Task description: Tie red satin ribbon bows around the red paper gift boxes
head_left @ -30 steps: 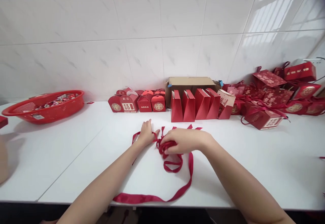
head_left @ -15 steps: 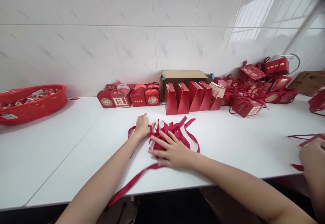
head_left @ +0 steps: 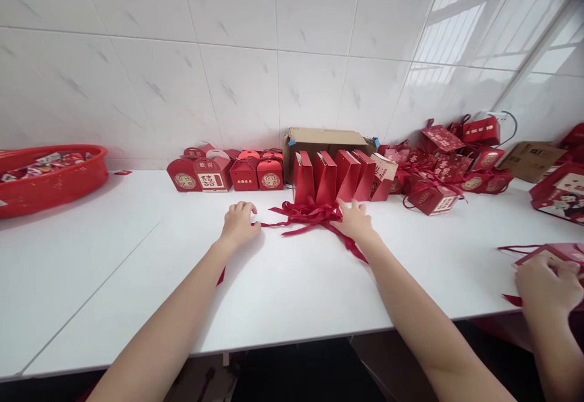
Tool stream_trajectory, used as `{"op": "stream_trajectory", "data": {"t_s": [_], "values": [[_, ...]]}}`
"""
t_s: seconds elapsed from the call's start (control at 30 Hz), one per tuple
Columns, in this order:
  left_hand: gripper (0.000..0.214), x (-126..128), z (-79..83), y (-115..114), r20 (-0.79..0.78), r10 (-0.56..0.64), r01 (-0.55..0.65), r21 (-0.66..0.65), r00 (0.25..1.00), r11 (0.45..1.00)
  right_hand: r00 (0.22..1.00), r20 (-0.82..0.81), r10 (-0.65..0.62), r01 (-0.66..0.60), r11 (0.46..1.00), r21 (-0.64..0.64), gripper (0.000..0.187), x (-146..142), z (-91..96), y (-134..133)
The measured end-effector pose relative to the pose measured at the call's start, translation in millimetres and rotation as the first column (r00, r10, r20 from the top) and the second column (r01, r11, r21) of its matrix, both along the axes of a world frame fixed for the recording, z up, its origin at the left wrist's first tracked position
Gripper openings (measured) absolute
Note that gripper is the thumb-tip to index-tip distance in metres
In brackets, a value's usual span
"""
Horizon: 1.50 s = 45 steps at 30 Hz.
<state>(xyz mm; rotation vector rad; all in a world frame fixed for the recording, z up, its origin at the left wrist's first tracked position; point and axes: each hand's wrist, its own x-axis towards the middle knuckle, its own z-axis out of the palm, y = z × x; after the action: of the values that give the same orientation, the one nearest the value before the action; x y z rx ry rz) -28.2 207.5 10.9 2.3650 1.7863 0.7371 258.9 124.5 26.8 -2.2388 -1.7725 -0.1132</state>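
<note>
A heap of dark red ribbons (head_left: 306,216) lies on the white table (head_left: 296,280), close in front of a row of upright red paper bags (head_left: 335,176). My left hand (head_left: 239,222) rests at the heap's left end with its fingers curled down onto a ribbon strand. My right hand (head_left: 354,221) lies at the heap's right end, fingers stretched out flat toward the bags and pressing on the ribbons. One ribbon tail runs under my right wrist; another shows beside my left forearm.
Small red gift boxes (head_left: 227,173) and a cardboard box (head_left: 325,143) stand along the tiled wall. More red boxes (head_left: 449,168) are piled at the right. A red basket (head_left: 48,178) sits at far left. Another person's hand (head_left: 547,283) holds a red bag at the right edge.
Both hands have pushed the ribbon heap away from me, up to the row of red bags. The long ribbon that trailed to the table's front edge has been drawn in.
</note>
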Motion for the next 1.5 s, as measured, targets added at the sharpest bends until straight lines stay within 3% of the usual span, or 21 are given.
{"op": "stream_trajectory", "data": {"t_s": [0.1, 0.17, 0.23, 0.27, 0.3, 0.33, 0.4, 0.47, 0.5, 0.57, 0.6, 0.63, 0.67, 0.77, 0.87, 0.97, 1.07, 1.13, 1.23, 1.33, 1.5], "values": [[0.033, -4.1, 9.5, -3.4, -0.023, 0.04, -0.042, -0.068, 0.999, 0.997, 0.998, -0.01, -0.063, 0.064, 0.997, 0.034, 0.03, 40.2, 12.4, -44.3], [0.046, -5.6, 13.5, -5.9, -0.054, 0.038, -0.047, -0.167, 0.998, 0.985, 0.993, -0.02, -0.115, 0.116, 0.991, 0.062, 0.03, 85.7, 13.3, -83.1], [0.055, -5.6, 15.6, -8.7, -0.104, 0.016, -0.041, -0.25, 0.994, 0.967, 0.98, -0.04, -0.195, 0.198, 0.974, 0.105, 0.045, 146.7, 2.1, -119.2], [0.056, -4.9, 16.2, -10.3, -0.125, -0.012, -0.023, -0.273, 0.992, 0.962, 0.971, -0.099, -0.22, 0.235, 0.953, 0.192, 0.041, 180.1, -8.6, -133.4], [0.054, -3.7, 16.5, -12.1, -0.136, -0.049, 0.008, -0.284, 0.989, 0.959, 0.942, -0.173, -0.288, 0.332, 0.877, 0.348, 0.041, 212.8, -21.5, -144.1], [0.049, -1.9, 16.6, -14.1, -0.137, -0.09, 0.047, -0.291, 0.986, 0.956, 0.941, -0.236, -0.243, 0.328, 0.828, 0.456, 0.046, 242.5, -35.3, -151.6], [0.035, 3.9, 16.1, -18.8, -0.113, -0.178, 0.139, -0.292, 0.977, 0.946, 0.95, -0.312, -0.008, 0.22, 0.728, 0.649, 0.056, 284.6, -57.8, -158.8], [0.024, 12.6, 14.0, -24.0, -0.082, -0.262, 0.232, -0.27, 0.962, 0.935, 0.917, -0.36, 0.173, 0.176, 0.635, 0.752, 0.055, 294.2, -62.7, -160.2], [0.021, 17.8, 12.1, -26.6, -0.065, -0.316, 0.291, -0.251, 0.947, 0.923, 0.892, -0.393, 0.223, 0.191, 0.602, 0.775, 0.054, 285.2, -57.0, -159.5], [0.019, 28.2, 6.5, -31.1, -0.028, -0.452, 0.44, -0.191, 0.891, 0.878, 0.846, -0.458, 0.275, 0.22, 0.601, 0.768, 0.054, 241.4, -33.9, -153.2], [0.02, 32.8, 3.0, -32.8, -0.007, -0.521, 0.514, -0.158, 0.853, 0.843, 0.828, -0.434, 0.354, 0.087, 0.684, 0.724, 0.059, 209.2, -20.4, -146.3], [0.021, 36.8, -0.5, -34.1, 0.017, -0.585, 0.582, -0.131, 0.811, 0.803, 0.792, -0.421, 0.442, -0.147, 0.808, 0.571, 0.064, 172.5, -8.4, -136.1], [0.022, 39.9, -3.7, -35.1, 0.051, -0.639, 0.64, -0.115, 0.768, 0.76, 0.766, -0.412, 0.493, -0.29, 0.838, 0.463, 0.064, 133.6, 0.5, -122.3], [0.025, 44.1, -8.3, -37.4, 0.241, -0.689, 0.727, -0.142, 0.684, 0.672, 0.713, -0.412, 0.567, -0.446, 0.821, 0.357, 0.034, 26.6, 2.7, -65.9], [0.033, 44.4, -4.3, -42.2, 0.489, -0.642, 0.778, -0.133, 0.591, 0.614, 0.668, -0.418, 0.615, -0.539, 0.788, 0.299, 0.03, -37.3, -19.1, -10.7], [0.028, 45.0, 2.7, -46.6, 0.528, -0.6, 0.715, -0.022, 0.602, 0.698, 0.653, -0.392, 0.648, -0.593, 0.76, 0.267, 0.026, -59.1, -39.8, 18.6], [0.018, 44.2, 8.8, -34.9, 0.424, -0.446, 0.444, 0.11, 0.788, 0.889, 0.689, -0.337, 0.641, -0.589, 0.767, 0.255, 0.018, -64.5, -49.8, 23.4], [0.016, 40.9, 15.1, -11.7, 0.38, -0.278, 0.225, 0.177, 0.882, 0.958, 0.712, -0.296, 0.637, -0.59, 0.771, 0.239, 0.017, -67.7, -52.0, 21.2], [0.022, 34.6, 34.2, 42.1, 0.355, -0.105, 0.018, 0.24, 0.929, 0.971, 0.753, -0.211, 0.624, -0.595, 0.781, 0.187, 0.019, -72.9, -52.9, 19.3], [0.044, 35.0, 61.3, 102.9, 0.226, 0.062, -0.127, 0.281, 0.972, 0.951, 0.767, -0.214, 0.605, -0.587, 0.796, 0.145, 0.019, -74.6, -52.7, 20.9], [0.082, 53.7, 87.0, 191.6, -0.126, 0.217, -0.211, 0.063, 0.968, 0.975, 0.726, -0.348, 0.593, -0.582, 0.8, 0.148, 0.02, -70.7, -49.3, 25.9]]}}
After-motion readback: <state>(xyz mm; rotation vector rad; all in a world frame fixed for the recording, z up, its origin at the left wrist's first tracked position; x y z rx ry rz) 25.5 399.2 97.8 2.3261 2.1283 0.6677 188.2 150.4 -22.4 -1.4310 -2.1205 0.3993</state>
